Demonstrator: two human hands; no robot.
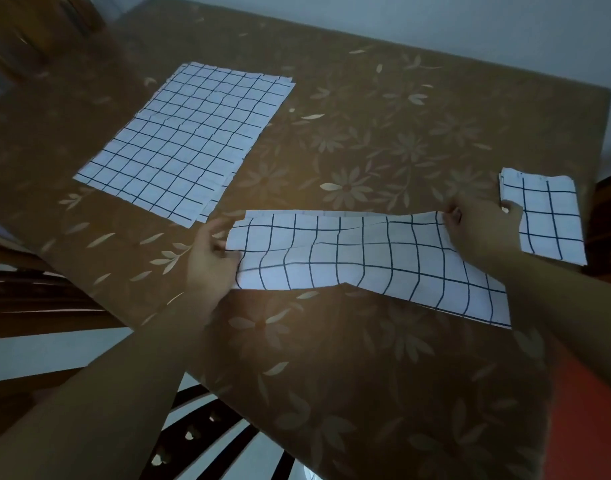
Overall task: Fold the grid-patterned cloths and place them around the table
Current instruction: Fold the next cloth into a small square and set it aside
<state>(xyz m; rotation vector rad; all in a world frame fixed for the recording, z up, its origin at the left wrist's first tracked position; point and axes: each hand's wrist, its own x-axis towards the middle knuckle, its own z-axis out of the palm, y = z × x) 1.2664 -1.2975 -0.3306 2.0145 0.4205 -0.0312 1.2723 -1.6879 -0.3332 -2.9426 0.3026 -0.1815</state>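
Currently left hand [212, 252] and right hand [477, 223] each pinch an end of the strip [359, 254], folded lengthwise, mid-table [366, 375]. Stack [186, 140] of unfolded cloths lies far left. Folded cloth [546, 220] sits at right edge, just beside right hand.

The left hand [210, 259] and right hand [479, 225] are bare. The left forearm [124, 375] and right forearm [570, 303] are bare too, uncovered right to the view's edges; dim light hides finer detail.
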